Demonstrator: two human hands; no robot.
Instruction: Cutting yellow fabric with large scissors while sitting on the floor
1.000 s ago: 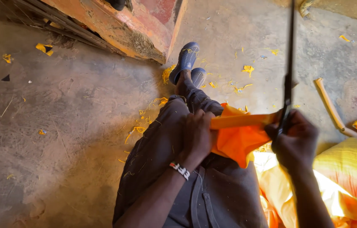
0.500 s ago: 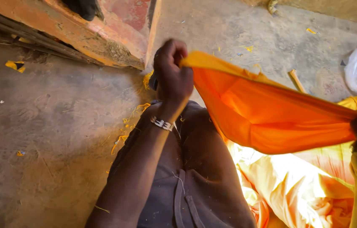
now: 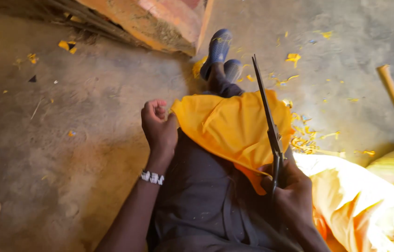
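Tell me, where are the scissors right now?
In the head view, the scissors stand in the right hand, blades pointing up across the right edge of the yellow cloth spread over the lap.

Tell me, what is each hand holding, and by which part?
The left hand pinches the yellow-orange cloth by its left edge. The right hand grips long dark metal scissors by the handles, blades pointing away.

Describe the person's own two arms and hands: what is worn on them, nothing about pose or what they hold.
Both forearms are bare, with no sleeves in view and no gloves. The left hand has a beaded black-and-white wristband around its wrist. The right hand shows no band, watch or ring that can be made out.
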